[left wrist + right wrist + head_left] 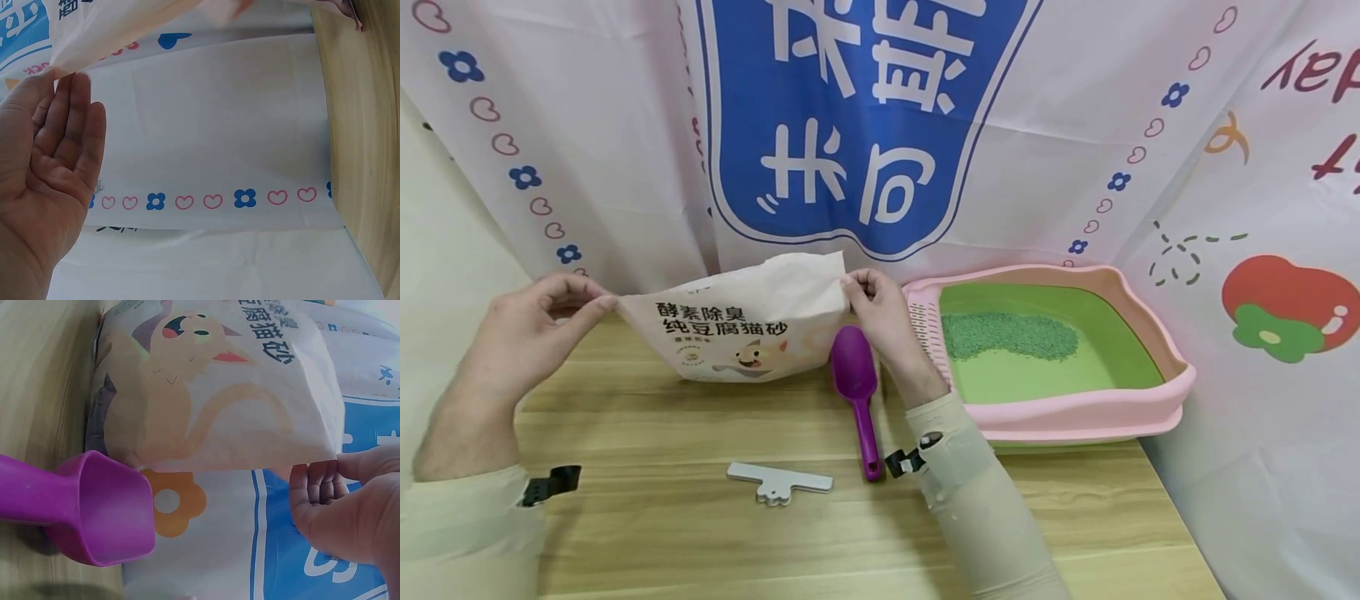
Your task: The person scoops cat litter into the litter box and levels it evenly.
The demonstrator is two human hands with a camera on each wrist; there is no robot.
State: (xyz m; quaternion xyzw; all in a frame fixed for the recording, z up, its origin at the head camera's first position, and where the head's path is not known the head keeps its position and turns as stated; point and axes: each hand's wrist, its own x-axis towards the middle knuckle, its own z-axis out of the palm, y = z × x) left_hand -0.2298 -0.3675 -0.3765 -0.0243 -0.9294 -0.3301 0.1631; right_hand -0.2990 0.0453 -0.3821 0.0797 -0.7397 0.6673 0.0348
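Observation:
A cream paper bag of cat litter, printed with a cartoon cat and dark characters, stands at the back of the table. My left hand pinches its upper left corner between thumb and fingertips, as the left wrist view also shows. At the opposite upper corner, the thumb and fingers of my right hand pinch the paper. The bag's top edge is stretched between both hands. Close to the bag's right side lies a purple scoop, its bowl toward the bag. A white bag clip rests on the table in front.
To the right sits a pink-rimmed litter box with a green base, holding a strip of green litter granules. A printed cloth hangs behind the wooden table, and another printed sheet covers the right side.

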